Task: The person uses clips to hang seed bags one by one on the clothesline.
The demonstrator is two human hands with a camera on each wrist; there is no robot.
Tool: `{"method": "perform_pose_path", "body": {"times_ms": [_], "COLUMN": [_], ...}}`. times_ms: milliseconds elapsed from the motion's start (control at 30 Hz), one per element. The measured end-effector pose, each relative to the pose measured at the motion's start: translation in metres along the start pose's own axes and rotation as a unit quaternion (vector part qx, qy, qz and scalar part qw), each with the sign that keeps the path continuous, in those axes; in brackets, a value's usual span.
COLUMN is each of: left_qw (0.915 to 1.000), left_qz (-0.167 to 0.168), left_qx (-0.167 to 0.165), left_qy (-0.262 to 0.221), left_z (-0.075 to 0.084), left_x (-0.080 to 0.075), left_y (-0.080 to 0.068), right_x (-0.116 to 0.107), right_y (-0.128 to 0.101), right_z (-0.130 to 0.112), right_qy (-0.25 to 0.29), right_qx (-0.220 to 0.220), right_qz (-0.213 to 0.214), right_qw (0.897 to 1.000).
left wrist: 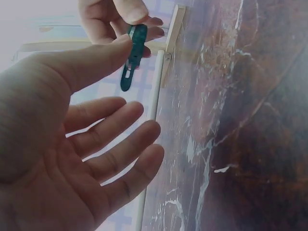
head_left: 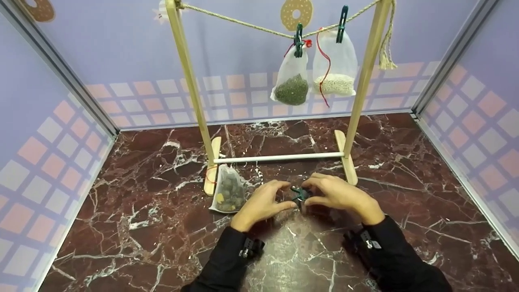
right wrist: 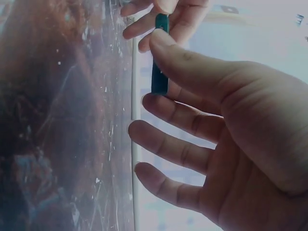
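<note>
A green clothespin [head_left: 300, 194] is held just above the marble table [head_left: 134, 211], in front of the wooden rack. My right hand [head_left: 338, 195] pinches the clothespin [right wrist: 160, 65] between thumb and index finger. My left hand [head_left: 262, 203] meets it from the left. Its thumb tip touches the clothespin [left wrist: 132, 55] while its other fingers [left wrist: 118, 154] stay spread and relaxed below. To the left of the hands, a mesh bag of dark and yellow pieces [head_left: 229, 190] lies on the table beside the rack's left foot.
The wooden rack [head_left: 190, 85] stands mid-table with a white crossbar [head_left: 279, 157] low down and a rope [head_left: 247, 23] across the top. Green pegs hold two mesh bags on the rope, one with dark contents [head_left: 292, 79] and one with pale contents [head_left: 335, 67]. Tiled walls close in three sides.
</note>
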State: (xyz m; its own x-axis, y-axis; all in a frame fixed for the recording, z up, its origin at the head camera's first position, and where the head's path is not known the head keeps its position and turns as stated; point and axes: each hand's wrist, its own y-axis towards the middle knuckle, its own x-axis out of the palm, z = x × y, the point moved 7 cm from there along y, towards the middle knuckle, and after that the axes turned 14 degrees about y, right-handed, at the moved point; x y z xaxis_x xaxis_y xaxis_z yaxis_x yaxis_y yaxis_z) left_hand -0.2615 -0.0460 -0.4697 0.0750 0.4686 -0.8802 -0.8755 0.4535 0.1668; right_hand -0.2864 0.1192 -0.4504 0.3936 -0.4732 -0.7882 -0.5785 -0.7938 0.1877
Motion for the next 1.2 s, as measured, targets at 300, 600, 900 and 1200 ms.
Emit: {"method": "perform_pose_path", "body": {"times_ms": [300,600,900,1200], "left_qw": [0.9998,0.9993,0.9989,0.9987], "left_qz": [-0.009,-0.028,-0.006,0.016], "left_qx": [0.003,-0.009,0.009,0.021], "left_qy": [-0.019,-0.023,-0.046,-0.043], "left_z": [-0.0001,-0.0024,-0.0017,0.0005], "left_x": [0.0015,0.0029,-0.0022,-0.0048], "left_y": [0.002,0.0007,0.0006,0.0023], "right_x": [-0.0027,-0.0028,-0.003,-0.0033], "right_y": [-0.0016,-0.0009,0.0015,0.0015], "right_z": [-0.0013,-0.0037,-0.0057,-0.005], "right_qy": [0.011,0.014,0.022,0.015], "right_qx": [0.008,0.002,-0.003,-0.006], "right_qz": [-0.003,-0.001,0.007,0.01], "right_qw": [1.0,1.0,1.0,1.0]}}
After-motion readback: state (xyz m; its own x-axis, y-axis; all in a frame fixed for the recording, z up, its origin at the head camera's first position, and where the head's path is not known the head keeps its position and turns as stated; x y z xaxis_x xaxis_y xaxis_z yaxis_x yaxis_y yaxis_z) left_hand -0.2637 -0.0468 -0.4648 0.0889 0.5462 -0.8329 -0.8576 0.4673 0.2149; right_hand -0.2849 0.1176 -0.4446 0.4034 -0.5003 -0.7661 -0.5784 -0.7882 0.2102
